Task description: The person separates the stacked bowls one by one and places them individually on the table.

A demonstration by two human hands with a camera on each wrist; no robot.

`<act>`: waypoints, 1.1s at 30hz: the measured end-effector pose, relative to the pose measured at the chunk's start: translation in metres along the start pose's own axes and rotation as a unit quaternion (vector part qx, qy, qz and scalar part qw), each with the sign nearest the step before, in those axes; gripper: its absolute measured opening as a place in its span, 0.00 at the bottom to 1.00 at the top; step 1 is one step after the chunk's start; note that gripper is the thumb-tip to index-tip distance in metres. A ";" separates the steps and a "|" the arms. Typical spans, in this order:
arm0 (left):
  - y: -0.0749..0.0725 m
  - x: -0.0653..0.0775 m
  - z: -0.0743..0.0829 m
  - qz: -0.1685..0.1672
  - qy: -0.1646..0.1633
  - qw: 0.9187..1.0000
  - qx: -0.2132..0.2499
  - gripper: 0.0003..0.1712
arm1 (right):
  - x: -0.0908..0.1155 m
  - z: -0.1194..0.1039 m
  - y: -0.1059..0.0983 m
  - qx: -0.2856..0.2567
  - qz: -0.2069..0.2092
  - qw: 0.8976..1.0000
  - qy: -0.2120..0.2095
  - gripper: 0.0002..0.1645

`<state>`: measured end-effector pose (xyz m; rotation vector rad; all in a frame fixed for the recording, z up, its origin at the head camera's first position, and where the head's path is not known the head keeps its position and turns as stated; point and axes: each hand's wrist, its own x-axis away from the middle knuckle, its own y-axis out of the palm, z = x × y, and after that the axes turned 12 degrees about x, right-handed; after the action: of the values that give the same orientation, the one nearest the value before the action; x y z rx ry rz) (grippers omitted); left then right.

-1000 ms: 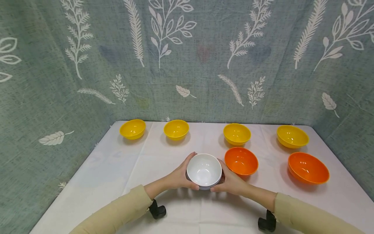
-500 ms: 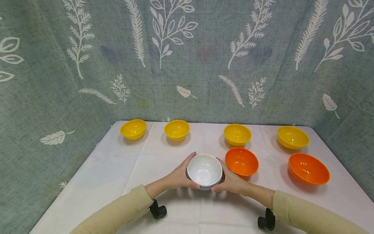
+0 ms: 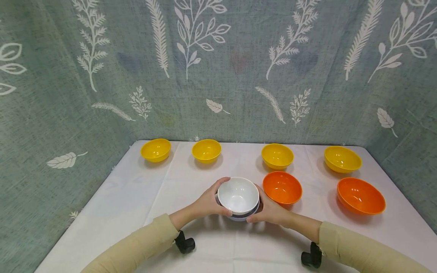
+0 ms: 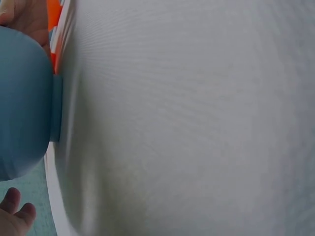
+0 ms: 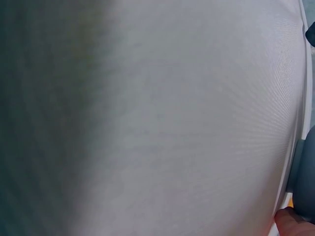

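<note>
Two nested bowls are between my hands at mid-table in the head view. The upper bowl (image 3: 238,194) is white inside and tilted a little, with a dark gap below its near rim. Under it sits a blue-grey bowl (image 3: 241,218), whose rounded outside and foot show in the left wrist view. My left hand (image 3: 209,201) grips the upper bowl from the left, thumb at the near side. From the right, my right hand (image 3: 272,209) holds the lower bowl. An orange bowl (image 3: 282,188) stands right behind the right hand.
Along the back edge of the white-covered table (image 3: 191,250) stand several yellow bowls (image 3: 206,151). Another orange bowl (image 3: 360,196) is at the right. A patterned green curtain (image 3: 239,113) rises behind the table. Black wrist mounts (image 3: 184,243) hang below the sleeves.
The left hand has raised the upper bowl slightly, opening a gap at the near side between it and the lower bowl. The right hand has stayed in place.
</note>
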<state>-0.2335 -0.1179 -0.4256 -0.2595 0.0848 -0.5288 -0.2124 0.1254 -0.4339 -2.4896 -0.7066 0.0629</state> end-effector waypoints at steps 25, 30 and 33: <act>-0.055 0.014 0.016 0.116 -0.029 0.992 0.032 0.57 | 0.003 -0.002 -0.001 0.020 0.004 0.999 0.045 0.67; -0.067 0.019 0.005 0.133 -0.050 0.990 0.024 0.58 | 0.002 -0.002 -0.001 0.012 0.003 0.999 0.044 0.67; -0.075 0.022 -0.002 0.141 -0.056 0.988 0.021 0.59 | 0.002 -0.002 -0.001 0.015 0.002 0.999 0.045 0.66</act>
<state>-0.2512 -0.1916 -0.4077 -0.2306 0.0015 -0.2334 -0.2105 0.1261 -0.4319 -2.4483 -0.6583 -0.0357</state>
